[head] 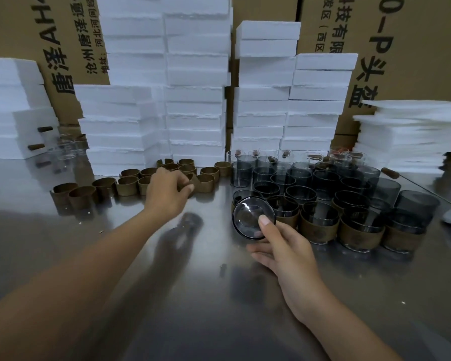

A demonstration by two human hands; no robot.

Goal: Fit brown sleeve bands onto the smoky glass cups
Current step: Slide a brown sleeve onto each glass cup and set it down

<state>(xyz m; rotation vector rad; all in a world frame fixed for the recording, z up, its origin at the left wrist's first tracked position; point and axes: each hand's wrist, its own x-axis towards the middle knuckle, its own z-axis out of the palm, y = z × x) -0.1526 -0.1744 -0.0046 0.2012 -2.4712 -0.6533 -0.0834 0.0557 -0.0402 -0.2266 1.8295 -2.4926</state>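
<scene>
My right hand point(284, 246) grips a bare smoky glass cup point(250, 217) tipped on its side, its round base facing me, thumb across the base. My left hand point(167, 191) reaches into a cluster of brown sleeve bands point(126, 185) on the steel table, and its fingers pinch one band point(193, 182). To the right stand several bare smoky cups point(301, 177). In front of them is a row of cups wearing brown bands point(319, 225).
Stacks of white foam boxes point(195, 100) and cardboard cartons point(63, 48) wall off the back. More foam sheets point(406, 136) are piled at the right, and clear glasses point(68, 149) stand at the back left. A wooden-handled tool point(391, 174) lies at the right. The steel table point(115, 256) is reflective.
</scene>
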